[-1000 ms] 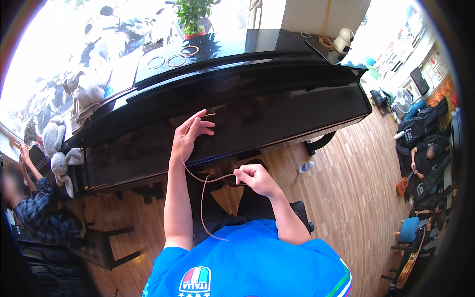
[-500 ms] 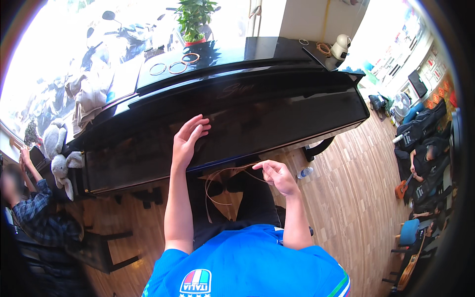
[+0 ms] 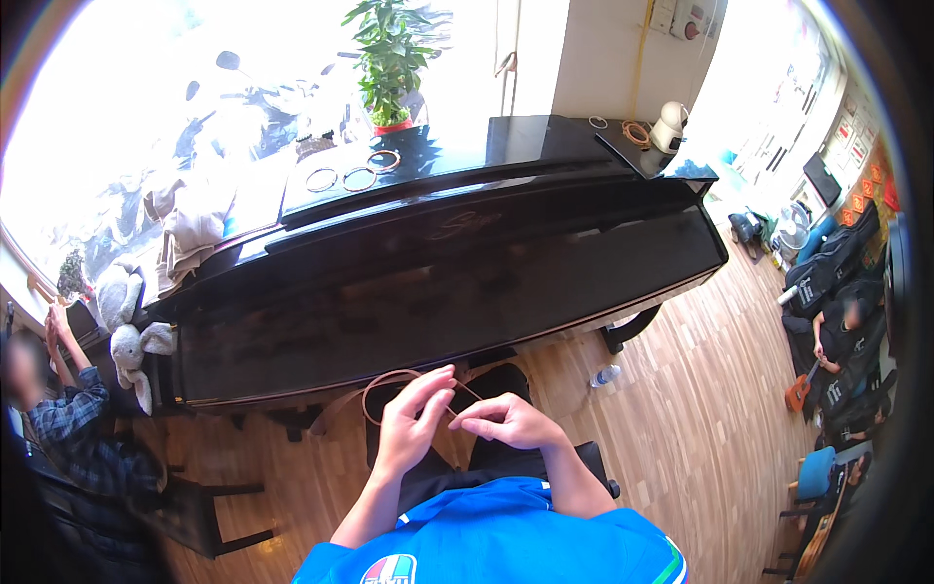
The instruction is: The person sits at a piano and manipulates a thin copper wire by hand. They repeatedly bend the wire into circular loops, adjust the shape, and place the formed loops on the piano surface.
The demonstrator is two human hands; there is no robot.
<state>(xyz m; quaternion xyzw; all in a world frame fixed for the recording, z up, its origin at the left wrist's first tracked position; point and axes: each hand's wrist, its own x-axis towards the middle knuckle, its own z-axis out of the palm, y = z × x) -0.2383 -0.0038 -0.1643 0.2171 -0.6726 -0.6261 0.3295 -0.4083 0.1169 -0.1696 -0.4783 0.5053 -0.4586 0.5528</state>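
A thin, light-brown flexible strip point(image 3: 367, 397) is bent into a loop above my lap. My left hand point(image 3: 407, 428) is at the loop, thumb and fingers brought together on it; the exact hold is partly hidden behind the fingers. Close on its right, my right hand point(image 3: 516, 422) pinches the strip between thumb and forefinger. One length of it slants up between the two hands, while a loose part trails out to the left. Both hands hover just before the front edge of the black upright piano point(image 3: 438, 282), whose key cover is down.
Several thin rings point(image 3: 359, 179) lie on the piano top, with a potted plant point(image 3: 389, 68), a coiled cord point(image 3: 635, 134) and a white camera point(image 3: 669, 127). A plush rabbit point(image 3: 128, 341) sits at the left end. A bottle point(image 3: 605, 376) stands on the floor. Other people sit left and right.
My left hand has come down from before the piano to the strip, beside my right hand. My right hand has moved lower and left. The strip now forms a rounder loop.
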